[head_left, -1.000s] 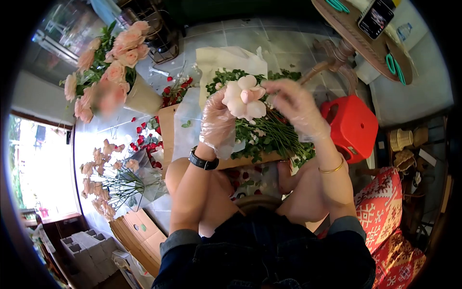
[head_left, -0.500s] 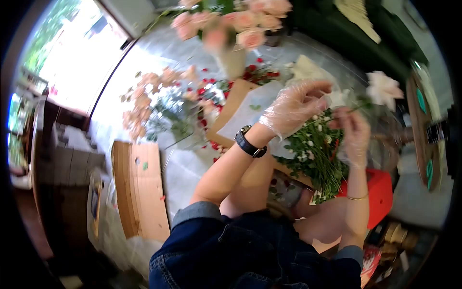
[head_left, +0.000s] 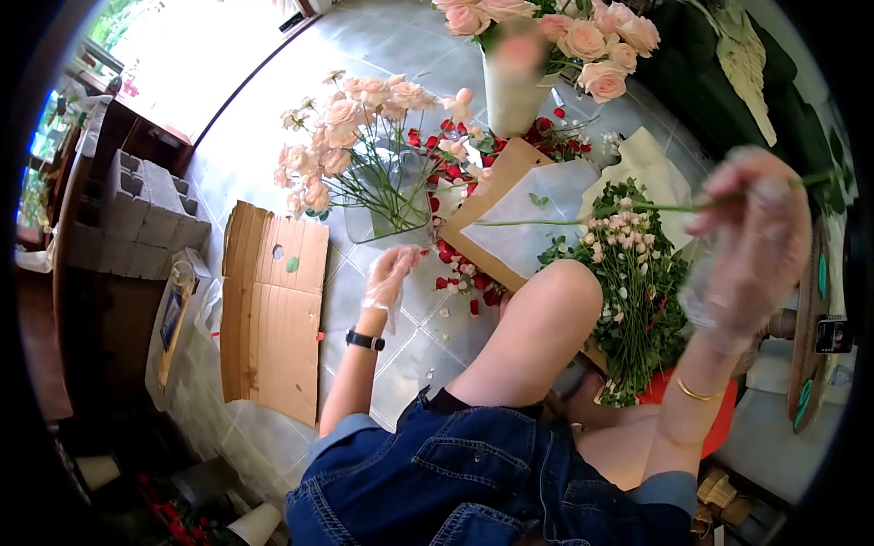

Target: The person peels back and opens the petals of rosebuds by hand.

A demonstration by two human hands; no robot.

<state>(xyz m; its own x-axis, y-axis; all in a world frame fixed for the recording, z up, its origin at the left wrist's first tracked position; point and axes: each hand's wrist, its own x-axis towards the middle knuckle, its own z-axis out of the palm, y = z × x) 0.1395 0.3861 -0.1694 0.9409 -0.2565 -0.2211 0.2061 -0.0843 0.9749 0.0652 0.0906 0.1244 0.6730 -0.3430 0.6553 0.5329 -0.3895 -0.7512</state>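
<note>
Stem partly hidden by right hand.

A hand could pass low over the floor tiles between the cardboard and the raised knee. The glass vase and its leaning roses block the far side. The knee and a long stem obstruct the way toward the leafy bundle.

Blue denim shorts, brown cardboard, black watchband
</note>
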